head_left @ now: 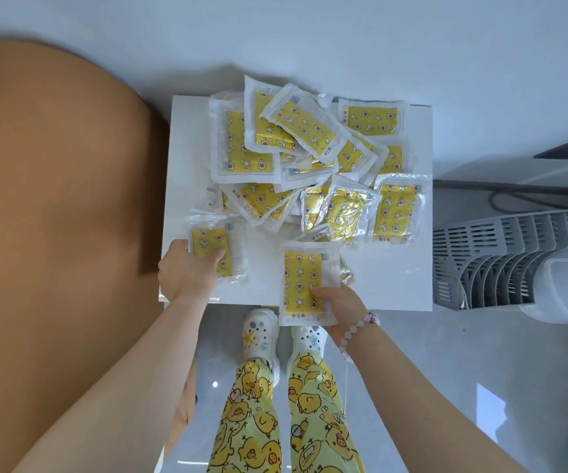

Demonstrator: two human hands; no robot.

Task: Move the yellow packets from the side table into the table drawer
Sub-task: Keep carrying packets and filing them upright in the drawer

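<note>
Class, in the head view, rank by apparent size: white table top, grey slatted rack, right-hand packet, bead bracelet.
Largest to smallest: white table top, grey slatted rack, packet in the right hand, bead bracelet.

Looks like a home, prob. a living rm. Left of my left fingers (177, 248): big tan cushioned seat (57, 199), sofa-type. Small white worktop (388, 278) under them, plain white wall (310, 35) beyond. Below them: glossy grey floor (446, 370), my duck-print pyjama trousers (252, 421) & charm-covered clogs (260, 332). Right of my right fingers (323, 292): grey plastic rack (487, 261).
</note>
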